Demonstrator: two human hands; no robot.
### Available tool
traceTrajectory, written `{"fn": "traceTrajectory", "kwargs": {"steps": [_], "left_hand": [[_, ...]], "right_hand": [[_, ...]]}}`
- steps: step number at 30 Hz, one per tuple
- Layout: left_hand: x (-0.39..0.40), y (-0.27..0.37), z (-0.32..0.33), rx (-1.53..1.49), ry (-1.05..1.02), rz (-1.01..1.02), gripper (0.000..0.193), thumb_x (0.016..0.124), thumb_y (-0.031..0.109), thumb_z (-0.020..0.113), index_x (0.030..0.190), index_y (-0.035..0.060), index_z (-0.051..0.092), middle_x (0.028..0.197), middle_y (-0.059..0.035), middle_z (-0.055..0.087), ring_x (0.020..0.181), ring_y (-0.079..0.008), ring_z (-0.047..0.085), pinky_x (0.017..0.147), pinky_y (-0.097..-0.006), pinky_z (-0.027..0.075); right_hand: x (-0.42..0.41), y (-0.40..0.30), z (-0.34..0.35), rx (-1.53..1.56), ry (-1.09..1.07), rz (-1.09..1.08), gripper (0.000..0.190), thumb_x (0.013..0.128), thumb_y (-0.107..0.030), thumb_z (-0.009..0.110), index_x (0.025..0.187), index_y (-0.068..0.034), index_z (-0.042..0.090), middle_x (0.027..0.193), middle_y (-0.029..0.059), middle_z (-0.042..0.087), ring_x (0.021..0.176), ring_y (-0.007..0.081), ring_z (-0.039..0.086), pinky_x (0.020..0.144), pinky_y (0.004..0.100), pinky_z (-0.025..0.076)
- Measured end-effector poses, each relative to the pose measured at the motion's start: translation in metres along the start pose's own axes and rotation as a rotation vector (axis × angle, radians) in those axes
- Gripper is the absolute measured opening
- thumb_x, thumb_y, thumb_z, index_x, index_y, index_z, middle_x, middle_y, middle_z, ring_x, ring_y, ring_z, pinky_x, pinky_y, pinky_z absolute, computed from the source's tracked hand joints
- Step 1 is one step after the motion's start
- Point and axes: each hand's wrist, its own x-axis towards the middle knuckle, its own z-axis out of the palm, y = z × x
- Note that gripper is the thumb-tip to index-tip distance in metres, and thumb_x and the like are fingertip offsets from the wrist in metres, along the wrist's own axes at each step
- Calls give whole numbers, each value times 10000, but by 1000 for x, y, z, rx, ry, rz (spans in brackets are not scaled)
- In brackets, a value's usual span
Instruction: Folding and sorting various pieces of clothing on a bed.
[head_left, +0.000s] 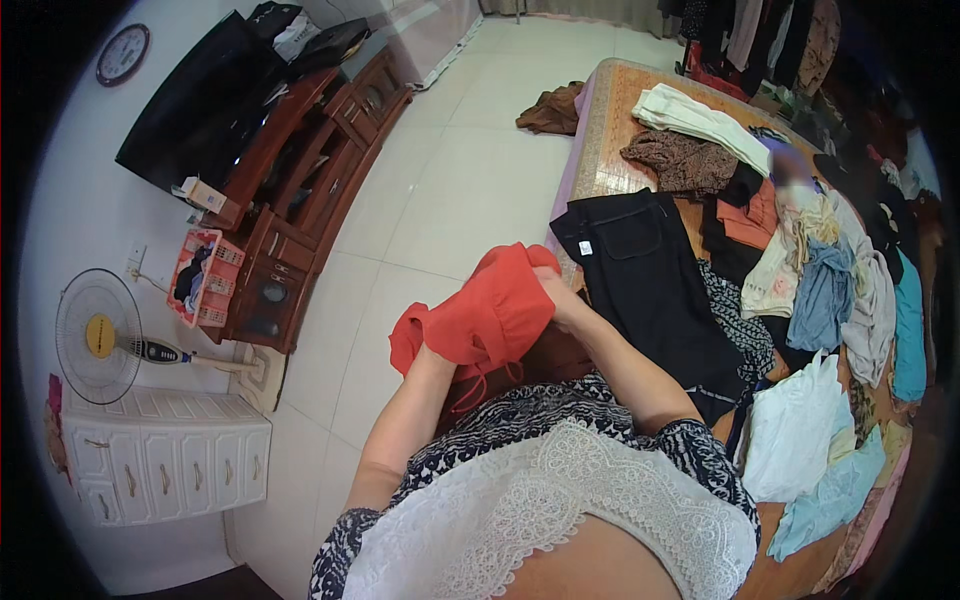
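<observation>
A red cloth garment (491, 315) with a gathered seam and a thin drawstring hangs bunched in front of me, above my lap. My right hand (553, 289) grips its right side, with the fingers partly hidden by cloth. My left forearm (409, 409) runs into the garment up to the wrist; the left hand itself is covered by the fabric, so its grip is hidden. Just right of the red garment, a black garment (645, 270) with a pocket and a white tag lies spread on a mat-covered bed (611, 94).
Light trousers (697, 120), a brown patterned garment (679, 161), blue cloth (821, 292) and a white plastic bag (791, 427) crowd the bed. A brown cloth (551, 109) hangs low beyond its edge. Left stand a fan (97, 336), a wooden TV cabinet (330, 180) and white drawers (172, 465).
</observation>
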Motion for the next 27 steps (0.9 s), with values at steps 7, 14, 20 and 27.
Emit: {"fn": "traceTrajectory", "kwargs": {"steps": [7,14,20,27], "left_hand": [[0,15,-4,-44,15,-16,377,928,126,513,1289,28,470,1302,-103,500,1172,-179,495,989,-321,415],[-6,7,-28,-154,48,-45,380,935,135,515,1296,28,463,1321,-104,490,1193,-189,485,999,-323,409],[8,63,37,458,-141,156,376,929,209,497,1246,6,508,1286,-113,521,1169,-219,512,942,-336,448],[19,49,42,841,-286,390,325,886,195,533,1149,9,572,1169,-80,590,1010,-185,584,834,-309,484]], "right_hand": [[-7,-22,4,526,25,95,251,926,-159,490,1075,7,607,1081,88,629,980,167,606,845,306,479],[-31,-53,-70,409,330,-301,270,872,-116,528,1101,21,570,1092,110,611,955,189,608,861,333,480],[-60,-83,-43,-736,768,-745,330,750,-35,618,1071,10,556,1017,141,565,994,270,551,843,353,464],[-52,-73,25,-1033,11,-904,557,612,-145,791,1094,-38,535,1135,142,522,1080,330,505,919,397,432]]}}
